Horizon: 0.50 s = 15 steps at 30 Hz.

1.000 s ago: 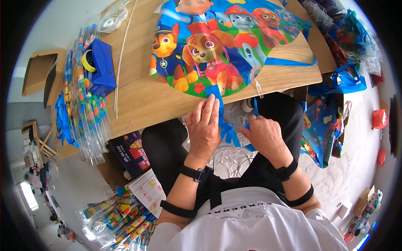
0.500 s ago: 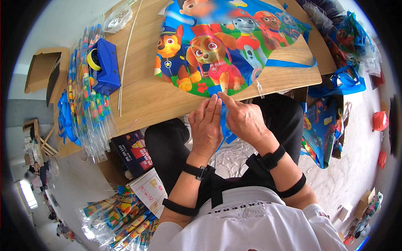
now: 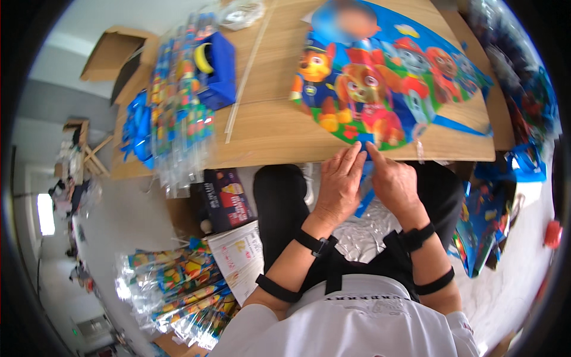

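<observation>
Evidently both hands are together at the near edge of the wooden table (image 3: 267, 119). Left hand (image 3: 341, 185): palm down, fingers straight and close together, tips at a blue ribbon (image 3: 365, 138); thumb hidden, so cannot tell whether it pinches. Right hand (image 3: 392, 183): index finger stretched to the same ribbon, the other fingers bent under; cannot tell what, if anything, they grip. Forearms angle inward toward the table, black straps on both.

Ribbon's upper end lies on the lower rim of a printed sheet (image 3: 380, 116), spread over the table's right half; cartoon dogs on it, slightly blurred.

Table's left side: blue tape dispenser (image 3: 221, 80), a row of clear-wrapped rolls (image 3: 178, 89) overhanging the near edge, thin pale sticks (image 3: 242, 80). White dish (image 3: 241, 15) toward the table's far side. Open cardboard box (image 3: 113, 55) beyond its left end.

Below the table's near edge, left: dark carton (image 3: 228, 199), more wrapped rolls (image 3: 187, 288). Right of the table: plastic-wrapped goods piled up (image 3: 526, 83). Pale floor (image 3: 496, 303) below.
</observation>
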Motion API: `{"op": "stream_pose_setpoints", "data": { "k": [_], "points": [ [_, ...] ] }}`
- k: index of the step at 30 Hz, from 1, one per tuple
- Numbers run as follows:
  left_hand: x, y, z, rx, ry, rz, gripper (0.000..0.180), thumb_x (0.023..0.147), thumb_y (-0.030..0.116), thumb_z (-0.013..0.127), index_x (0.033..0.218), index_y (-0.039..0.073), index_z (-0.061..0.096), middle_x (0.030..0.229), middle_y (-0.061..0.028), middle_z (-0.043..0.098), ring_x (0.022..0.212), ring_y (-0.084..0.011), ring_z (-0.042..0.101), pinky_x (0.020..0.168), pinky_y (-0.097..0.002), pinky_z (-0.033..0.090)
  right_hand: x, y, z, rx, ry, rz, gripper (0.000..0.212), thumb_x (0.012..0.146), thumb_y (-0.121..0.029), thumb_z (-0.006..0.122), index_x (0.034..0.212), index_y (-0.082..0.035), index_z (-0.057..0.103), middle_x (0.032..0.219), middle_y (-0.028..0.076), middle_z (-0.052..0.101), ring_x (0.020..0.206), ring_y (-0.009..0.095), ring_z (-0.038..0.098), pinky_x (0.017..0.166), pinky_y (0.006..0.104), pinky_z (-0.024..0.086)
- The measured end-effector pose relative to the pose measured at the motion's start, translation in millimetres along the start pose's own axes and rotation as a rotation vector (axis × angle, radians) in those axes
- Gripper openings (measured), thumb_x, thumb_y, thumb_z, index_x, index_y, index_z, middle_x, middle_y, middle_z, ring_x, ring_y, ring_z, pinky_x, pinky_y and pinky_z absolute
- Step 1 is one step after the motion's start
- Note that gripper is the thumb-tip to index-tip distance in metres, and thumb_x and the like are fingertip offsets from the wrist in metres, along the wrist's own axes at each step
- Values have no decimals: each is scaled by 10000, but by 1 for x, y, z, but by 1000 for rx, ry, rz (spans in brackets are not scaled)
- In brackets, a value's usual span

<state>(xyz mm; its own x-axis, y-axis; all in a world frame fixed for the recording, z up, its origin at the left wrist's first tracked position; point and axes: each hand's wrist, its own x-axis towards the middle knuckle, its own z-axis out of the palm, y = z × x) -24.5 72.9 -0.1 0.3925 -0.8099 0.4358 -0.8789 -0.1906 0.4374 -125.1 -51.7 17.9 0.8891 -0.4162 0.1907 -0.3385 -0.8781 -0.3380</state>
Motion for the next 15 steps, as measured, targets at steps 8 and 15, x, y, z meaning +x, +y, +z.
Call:
{"op": "stream_pose_setpoints", "data": {
  "k": [8,15],
  "points": [
    [43,-118,-132,-103,473,-361,45,829,15,602,860,17,634,821,-118,636,806,-251,615,746,-350,488,-6,7,15,-34,62,-46,608,705,-44,594,1308,-86,534,697,110,632,576,294,629,527,402,507],
    [95,-212,-203,-78,314,-1009,171,847,67,565,904,-8,708,758,-138,667,704,-198,633,638,-325,481,-4,5,16,2,91,-51,644,693,-27,605,1329,-67,509,711,112,632,570,295,624,519,393,504]
  ]
}}
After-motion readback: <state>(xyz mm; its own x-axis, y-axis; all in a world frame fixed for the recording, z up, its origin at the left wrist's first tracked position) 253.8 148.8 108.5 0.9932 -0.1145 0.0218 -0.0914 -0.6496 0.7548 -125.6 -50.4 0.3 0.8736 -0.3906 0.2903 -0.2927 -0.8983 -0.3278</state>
